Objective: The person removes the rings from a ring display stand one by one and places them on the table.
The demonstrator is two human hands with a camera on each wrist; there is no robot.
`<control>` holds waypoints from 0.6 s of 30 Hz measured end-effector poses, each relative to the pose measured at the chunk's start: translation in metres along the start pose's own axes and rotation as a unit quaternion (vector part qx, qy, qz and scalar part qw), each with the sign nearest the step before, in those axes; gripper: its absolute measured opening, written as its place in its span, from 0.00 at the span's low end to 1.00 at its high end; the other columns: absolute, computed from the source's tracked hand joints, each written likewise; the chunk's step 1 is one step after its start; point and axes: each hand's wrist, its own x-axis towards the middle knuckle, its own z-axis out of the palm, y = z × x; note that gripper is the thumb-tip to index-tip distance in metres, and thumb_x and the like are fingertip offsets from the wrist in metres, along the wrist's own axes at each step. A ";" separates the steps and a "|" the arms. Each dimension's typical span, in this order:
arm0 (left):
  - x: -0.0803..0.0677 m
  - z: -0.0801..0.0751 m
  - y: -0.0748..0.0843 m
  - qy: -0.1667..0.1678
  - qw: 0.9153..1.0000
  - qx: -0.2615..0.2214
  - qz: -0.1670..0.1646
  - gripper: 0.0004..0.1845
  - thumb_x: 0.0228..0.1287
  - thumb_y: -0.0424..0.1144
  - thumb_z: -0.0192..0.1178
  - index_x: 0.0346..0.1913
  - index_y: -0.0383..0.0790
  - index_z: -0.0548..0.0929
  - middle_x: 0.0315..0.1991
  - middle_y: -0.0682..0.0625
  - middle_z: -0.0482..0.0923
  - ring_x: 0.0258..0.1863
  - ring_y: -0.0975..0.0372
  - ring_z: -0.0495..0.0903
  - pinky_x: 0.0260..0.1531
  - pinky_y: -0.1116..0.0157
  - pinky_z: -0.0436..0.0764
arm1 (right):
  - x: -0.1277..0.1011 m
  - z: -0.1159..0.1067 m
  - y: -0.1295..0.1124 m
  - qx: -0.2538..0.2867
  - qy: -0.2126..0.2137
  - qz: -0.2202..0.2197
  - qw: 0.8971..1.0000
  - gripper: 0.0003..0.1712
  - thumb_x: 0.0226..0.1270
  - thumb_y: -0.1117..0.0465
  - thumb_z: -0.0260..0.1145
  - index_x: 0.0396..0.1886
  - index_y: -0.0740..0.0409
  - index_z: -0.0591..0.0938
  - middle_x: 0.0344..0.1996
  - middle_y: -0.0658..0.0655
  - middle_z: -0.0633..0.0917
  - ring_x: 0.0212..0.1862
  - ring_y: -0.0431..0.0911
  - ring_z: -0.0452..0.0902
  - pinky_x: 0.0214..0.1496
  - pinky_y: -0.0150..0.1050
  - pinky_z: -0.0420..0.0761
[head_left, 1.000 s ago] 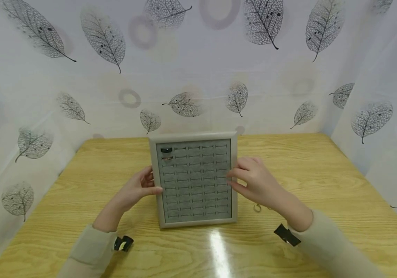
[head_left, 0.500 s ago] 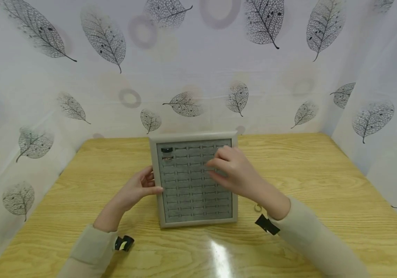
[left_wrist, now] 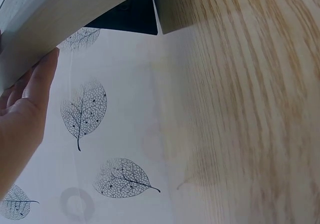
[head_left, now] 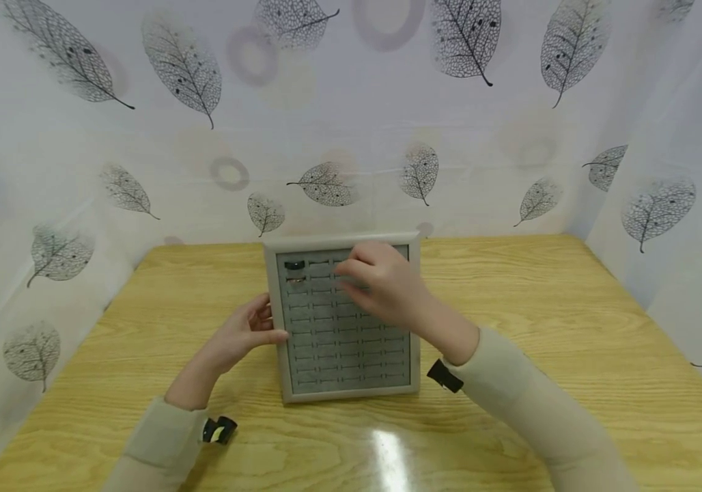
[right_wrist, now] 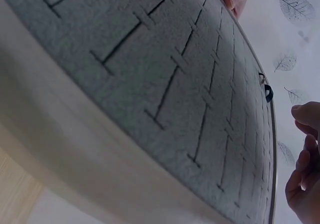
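A grey velvet ring tray with a pale frame leans upright on the wooden table. A black ring and a metal ring sit in its top-left slots. My left hand grips the tray's left edge, thumb on the frame. My right hand hovers over the tray's upper middle, finger and thumb drawn together; what lies between them is hidden. The right wrist view shows the tray's slotted face, the black ring and the right hand's curled fingers. In the left wrist view the left hand lies against the tray's frame.
Leaf-printed white curtains close the table in at the back and both sides. Bare wood spreads left and right of the tray. A bright glare patch lies on the near table edge.
My right hand has moved from the tray's right edge up and left across its face to the upper middle. My forearm now covers the small ring that lay on the table. The left hand stays put.
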 end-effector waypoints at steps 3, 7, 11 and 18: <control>0.000 0.000 0.000 0.000 1.000 -0.003 -0.003 0.41 0.53 0.34 0.63 0.66 0.34 0.51 0.57 0.34 0.64 0.53 0.49 0.68 0.45 0.60 0.74 | 0.007 0.004 -0.001 -0.002 -0.011 -0.006 1.000 0.07 0.45 0.69 0.69 0.27 0.61 0.81 0.21 0.52 0.74 0.25 0.44 0.66 0.28 0.36 0.67; 0.000 0.000 0.000 -0.004 1.000 -0.001 -0.002 0.41 0.54 0.34 0.62 0.67 0.35 0.51 0.57 0.35 0.64 0.52 0.49 0.69 0.45 0.59 0.74 | 0.017 0.013 -0.002 -0.014 -0.016 -0.013 1.000 0.07 0.47 0.67 0.69 0.28 0.61 0.81 0.23 0.52 0.74 0.26 0.45 0.66 0.29 0.35 0.66; 0.000 -0.001 0.000 -0.009 1.000 -0.003 0.001 0.41 0.54 0.34 0.62 0.67 0.36 0.51 0.56 0.35 0.64 0.52 0.50 0.69 0.44 0.59 0.74 | 0.025 0.021 -0.004 -0.030 -0.019 -0.006 0.999 0.05 0.49 0.65 0.68 0.28 0.59 0.82 0.23 0.51 0.74 0.28 0.45 0.67 0.31 0.36 0.67; 0.000 -0.001 0.001 -0.014 1.000 -0.005 0.002 0.40 0.54 0.34 0.62 0.67 0.37 0.51 0.56 0.35 0.64 0.52 0.51 0.70 0.44 0.60 0.74 | 0.032 0.032 -0.008 -0.083 -0.048 0.033 0.995 0.06 0.51 0.61 0.68 0.29 0.57 0.82 0.24 0.50 0.75 0.30 0.44 0.68 0.32 0.35 0.65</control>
